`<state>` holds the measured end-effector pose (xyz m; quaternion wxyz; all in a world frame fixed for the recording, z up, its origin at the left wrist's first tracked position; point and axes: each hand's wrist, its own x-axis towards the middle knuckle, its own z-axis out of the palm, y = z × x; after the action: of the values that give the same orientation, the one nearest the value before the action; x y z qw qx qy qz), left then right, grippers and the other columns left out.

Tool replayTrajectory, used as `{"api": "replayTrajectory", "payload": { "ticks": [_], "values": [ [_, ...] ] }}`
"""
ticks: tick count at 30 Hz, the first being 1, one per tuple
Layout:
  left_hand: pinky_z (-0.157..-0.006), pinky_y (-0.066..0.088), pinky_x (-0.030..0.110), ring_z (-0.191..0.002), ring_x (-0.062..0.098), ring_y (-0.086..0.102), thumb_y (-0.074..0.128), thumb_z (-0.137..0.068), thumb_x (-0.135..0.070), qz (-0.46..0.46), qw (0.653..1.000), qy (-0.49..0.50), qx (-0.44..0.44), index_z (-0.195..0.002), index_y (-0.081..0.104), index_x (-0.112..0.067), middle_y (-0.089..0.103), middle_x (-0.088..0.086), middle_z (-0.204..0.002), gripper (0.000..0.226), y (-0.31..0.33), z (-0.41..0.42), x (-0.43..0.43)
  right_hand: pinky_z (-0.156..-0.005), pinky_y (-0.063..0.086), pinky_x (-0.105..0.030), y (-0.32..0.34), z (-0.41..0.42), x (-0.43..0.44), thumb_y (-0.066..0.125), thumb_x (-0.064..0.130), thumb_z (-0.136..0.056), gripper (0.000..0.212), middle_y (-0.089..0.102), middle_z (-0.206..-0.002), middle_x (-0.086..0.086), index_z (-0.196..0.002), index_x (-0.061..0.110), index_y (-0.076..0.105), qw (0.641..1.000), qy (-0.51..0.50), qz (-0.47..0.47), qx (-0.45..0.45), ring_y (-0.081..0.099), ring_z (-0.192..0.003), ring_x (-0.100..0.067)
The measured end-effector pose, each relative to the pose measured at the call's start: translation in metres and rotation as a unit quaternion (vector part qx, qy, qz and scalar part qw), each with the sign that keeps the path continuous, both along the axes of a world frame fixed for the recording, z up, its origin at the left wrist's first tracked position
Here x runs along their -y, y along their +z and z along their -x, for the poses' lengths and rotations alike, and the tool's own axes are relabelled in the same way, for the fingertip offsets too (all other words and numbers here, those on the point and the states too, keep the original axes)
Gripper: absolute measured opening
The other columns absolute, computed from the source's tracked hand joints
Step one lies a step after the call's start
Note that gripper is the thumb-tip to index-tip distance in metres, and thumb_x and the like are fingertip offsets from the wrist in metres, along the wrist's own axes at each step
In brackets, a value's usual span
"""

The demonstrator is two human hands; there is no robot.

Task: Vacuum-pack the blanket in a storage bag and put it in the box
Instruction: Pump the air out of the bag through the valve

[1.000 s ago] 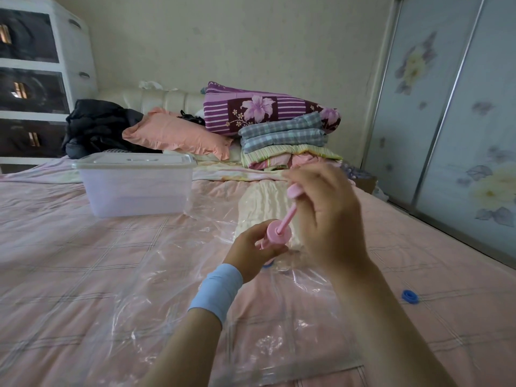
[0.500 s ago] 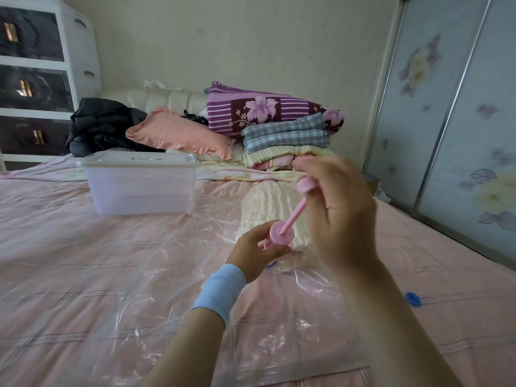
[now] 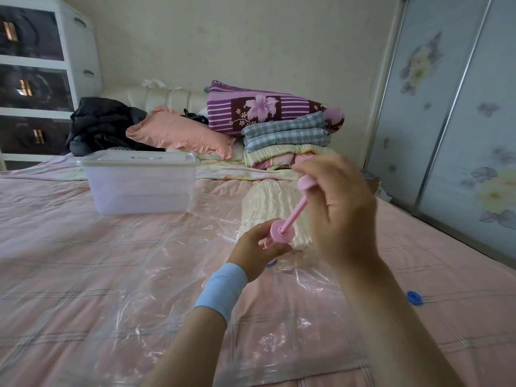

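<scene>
Plunger: drawn further out of the pink pump (image 3: 280, 235) than before.
Right hand (image 3: 339, 208): fingers clamped on its handle.
Left hand (image 3: 258, 251): gripping the barrel.
Blanket (image 3: 272, 208): cream, crinkled inside the clear bag (image 3: 167, 289).

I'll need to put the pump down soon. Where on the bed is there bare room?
Bare pink checked bedsheet lies left of the clear plastic storage bag, nearer than the lidded translucent plastic box. Right, a strip around the small blue cap. Crowded by the headboard: stacked folded quilts.
</scene>
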<state>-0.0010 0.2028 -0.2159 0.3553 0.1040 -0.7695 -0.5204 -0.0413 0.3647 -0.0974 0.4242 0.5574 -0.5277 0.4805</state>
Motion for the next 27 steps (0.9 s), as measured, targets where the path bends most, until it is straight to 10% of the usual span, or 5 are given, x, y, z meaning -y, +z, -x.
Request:
{"api": "replayTrajectory", "payload": {
  "ticks": [4,9,17,23,27],
  "values": [
    [-0.095,0.048,0.024,-0.106,0.007,0.062,0.080,-0.073,-0.025,0.009,1.000,-0.002,0.011,-0.113,0.066,-0.038,0.069,-0.017,-0.108,0.044,0.000,0.001,-0.002,-0.089,0.050,-0.038,-0.025,0.004,0.014,0.052,0.000,-0.095,0.024,0.069,-0.105,-0.012,-0.105,0.001,0.074,0.999,-0.025,0.040,0.016,0.063,-0.102,-0.030],
    [-0.073,0.049,0.010,-0.084,0.008,0.062,0.069,-0.081,-0.013,0.009,1.000,0.008,0.023,-0.094,0.066,-0.026,0.069,0.003,-0.094,0.019,0.004,-0.002,-0.008,-0.082,0.055,-0.041,-0.077,0.021,0.031,0.041,0.028,-0.091,0.039,0.063,-0.115,0.005,-0.111,0.016,0.072,0.964,-0.033,-0.227,0.132,0.060,-0.104,-0.017],
    [-0.098,0.046,0.024,-0.114,0.008,0.059,0.082,-0.075,-0.020,0.003,1.000,-0.006,0.004,-0.121,0.066,-0.031,0.068,-0.017,-0.114,0.050,-0.001,0.002,0.001,-0.095,0.050,-0.029,-0.007,0.003,0.007,0.049,0.000,-0.098,0.022,0.066,-0.112,-0.018,-0.100,-0.004,0.070,0.997,-0.011,0.077,0.029,0.063,-0.111,-0.025],
    [-0.076,0.049,0.011,-0.086,0.006,0.062,0.068,-0.081,-0.008,0.007,1.000,-0.003,0.021,-0.093,0.067,-0.031,0.068,-0.006,-0.089,0.026,0.003,-0.001,-0.006,-0.079,0.052,-0.030,-0.083,0.020,0.034,0.037,0.027,-0.091,0.039,0.059,-0.126,-0.002,-0.106,0.012,0.070,0.971,-0.036,-0.206,0.113,0.062,-0.108,-0.024],
    [-0.082,0.047,0.009,-0.096,0.004,0.062,0.074,-0.080,-0.017,0.016,1.000,0.007,0.008,-0.104,0.067,-0.027,0.070,-0.013,-0.099,0.028,0.003,-0.003,-0.005,-0.075,0.053,-0.038,-0.046,0.014,0.024,0.046,0.011,-0.092,0.024,0.063,-0.103,-0.003,-0.096,0.005,0.069,0.990,-0.002,-0.123,0.067,0.061,-0.093,-0.021]
  ]
}}
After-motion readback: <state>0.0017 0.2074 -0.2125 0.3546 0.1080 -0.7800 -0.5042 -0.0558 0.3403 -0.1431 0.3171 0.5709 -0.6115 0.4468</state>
